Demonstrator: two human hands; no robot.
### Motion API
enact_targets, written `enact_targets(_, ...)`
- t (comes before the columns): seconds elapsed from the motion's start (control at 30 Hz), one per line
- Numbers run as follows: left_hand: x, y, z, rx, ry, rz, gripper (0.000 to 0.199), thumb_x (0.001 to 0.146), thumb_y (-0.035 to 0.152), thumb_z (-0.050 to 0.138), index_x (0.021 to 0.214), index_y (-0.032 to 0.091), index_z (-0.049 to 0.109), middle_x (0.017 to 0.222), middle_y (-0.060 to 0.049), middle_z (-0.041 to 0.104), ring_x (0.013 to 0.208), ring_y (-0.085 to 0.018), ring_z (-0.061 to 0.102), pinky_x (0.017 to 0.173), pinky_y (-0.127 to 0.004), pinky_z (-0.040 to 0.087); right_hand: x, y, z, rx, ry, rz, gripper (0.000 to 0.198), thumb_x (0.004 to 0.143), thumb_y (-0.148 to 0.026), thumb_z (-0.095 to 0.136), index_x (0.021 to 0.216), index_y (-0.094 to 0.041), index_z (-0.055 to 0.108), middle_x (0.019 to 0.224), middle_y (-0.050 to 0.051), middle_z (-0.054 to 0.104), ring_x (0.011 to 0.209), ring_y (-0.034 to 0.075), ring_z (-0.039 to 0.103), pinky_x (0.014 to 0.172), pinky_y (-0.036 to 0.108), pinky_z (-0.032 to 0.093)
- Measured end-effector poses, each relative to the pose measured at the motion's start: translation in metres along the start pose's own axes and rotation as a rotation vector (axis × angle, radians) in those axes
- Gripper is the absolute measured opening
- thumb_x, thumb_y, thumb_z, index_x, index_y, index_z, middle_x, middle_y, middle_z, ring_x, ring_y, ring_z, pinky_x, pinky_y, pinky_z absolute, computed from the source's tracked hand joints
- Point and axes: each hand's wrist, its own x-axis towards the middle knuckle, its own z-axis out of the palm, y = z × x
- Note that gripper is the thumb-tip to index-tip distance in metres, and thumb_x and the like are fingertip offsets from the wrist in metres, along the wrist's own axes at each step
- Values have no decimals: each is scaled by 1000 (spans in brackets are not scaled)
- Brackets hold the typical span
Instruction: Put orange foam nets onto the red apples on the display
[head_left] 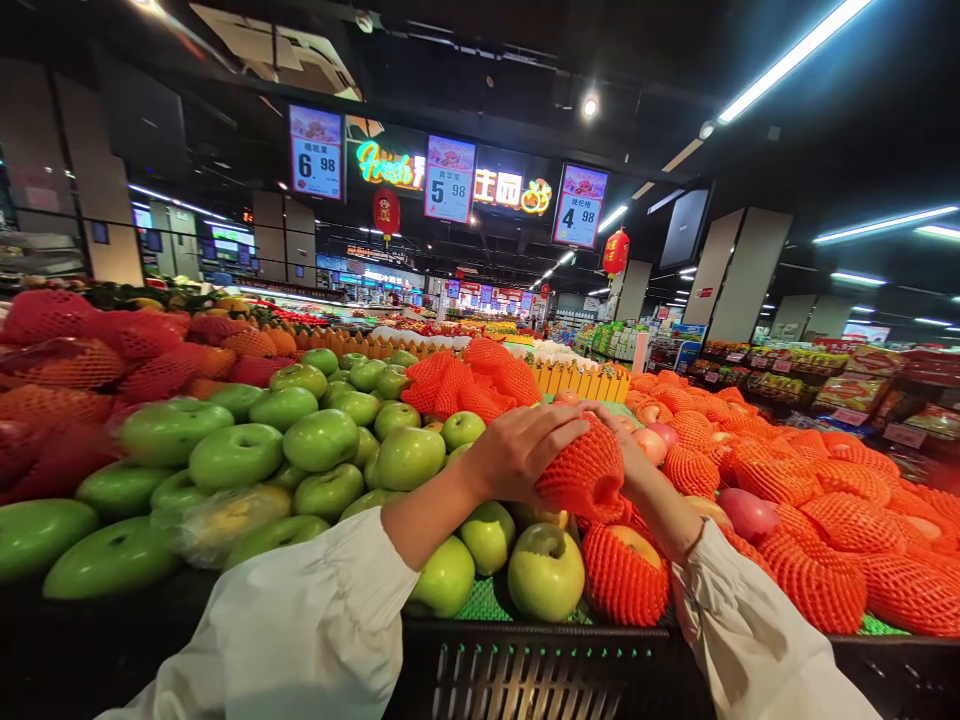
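In the head view, both hands meet over a fruit display in a supermarket. The left hand [521, 450] lies on top of an apple wrapped in an orange foam net [585, 472], its fingers [559, 425] curled closed over the near upper side of the net. The right hand [626, 450] grips the same netted apple from the far right side, fingers wrapped around it; most of that hand is hidden behind the fruit. The netted apple is held just above the display, at the seam between the green apples [322, 440] on the left and the pile of net-wrapped red apples [817, 510] on the right. Just below it sit a bare green apple [545, 572] and another netted apple [625, 572]. A black slotted crate [540, 670] fronts the display. White sleeves [300, 630] cover both forearms. Price signs [450, 180] hang overhead.
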Motion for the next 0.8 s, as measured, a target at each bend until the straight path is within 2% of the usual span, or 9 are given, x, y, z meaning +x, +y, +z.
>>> enact_targets(0.07, 0, 0, -1, 20, -60, -15, 72, 95, 67, 48, 134, 6, 45, 126, -20, 64, 111, -30, 65, 87, -41, 54, 0, -6, -2, -21, 50, -17, 40, 69, -44, 83, 99, -25, 65, 111, 5, 68, 115, 25, 60, 102, 39, 49)
enact_targets(0.1, -1, -1, -1, 33, -97, -24, 73, 95, 67, 49, 135, 6, 45, 127, -20, 63, 111, -30, 65, 86, -41, 54, -1, -8, -3, -25, 58, -12, 39, 73, -52, 78, 98, -25, 66, 112, 6, 68, 119, 27, 59, 105, 42, 47)
enact_targets(0.17, -3, -3, -2, 61, -157, -51, 77, 93, 68, 51, 137, 5, 44, 129, -21, 62, 111, -30, 65, 86, -41, 54, -3, -11, -5, -24, 18, 16, 50, 80, -69, 61, 104, -25, 68, 119, 8, 67, 127, 30, 55, 110, 47, 44)
enact_targets(0.23, -6, -4, -2, 75, -187, -87, 80, 92, 70, 52, 139, 5, 43, 131, -21, 61, 113, -30, 64, 88, -41, 53, -7, -12, -6, -18, -48, 39, 63, 75, -75, 60, 116, -27, 66, 131, 9, 62, 134, 31, 49, 113, 49, 41)
enact_targets(0.37, -7, -5, -1, 80, -192, -101, 83, 91, 72, 52, 139, 6, 42, 131, -21, 61, 114, -30, 63, 88, -41, 53, -12, -11, -3, -50, -124, 70, 89, 55, -54, 84, 136, -29, 54, 152, 8, 45, 141, 33, 43, 116, 49, 38)
enact_targets(0.47, -6, -4, -2, 89, -208, -89, 82, 89, 67, 60, 140, 6, 41, 132, -21, 60, 116, -30, 62, 89, -41, 53, -15, -13, -1, -97, -145, 90, 97, 56, -49, 86, 141, -28, 47, 154, 9, 41, 143, 33, 40, 119, 49, 33)
enact_targets(0.57, -6, -4, -2, 91, -245, -108, 87, 82, 60, 71, 142, 6, 39, 135, -20, 58, 118, -30, 60, 91, -41, 52, -15, -15, -3, -190, -180, -10, 103, 54, -46, 89, 144, -26, 43, 155, 10, 40, 146, 32, 36, 124, 46, 25)
enact_targets(0.67, -8, -6, -1, 93, -259, -124, 90, 80, 61, 72, 144, 7, 38, 135, -20, 58, 117, -30, 60, 90, -42, 52, -13, -13, -4, -250, -155, -93, 92, 56, -40, 86, 139, -25, 49, 151, 10, 44, 145, 31, 37, 125, 45, 24)
enact_targets(0.8, -11, -8, 2, 82, -219, -119, 91, 85, 70, 63, 145, 6, 38, 135, -21, 58, 117, -31, 61, 90, -43, 53, -6, -10, -2, -130, 21, -57, 59, 59, -25, 67, 118, -28, 68, 133, 5, 63, 135, 29, 50, 117, 44, 36)
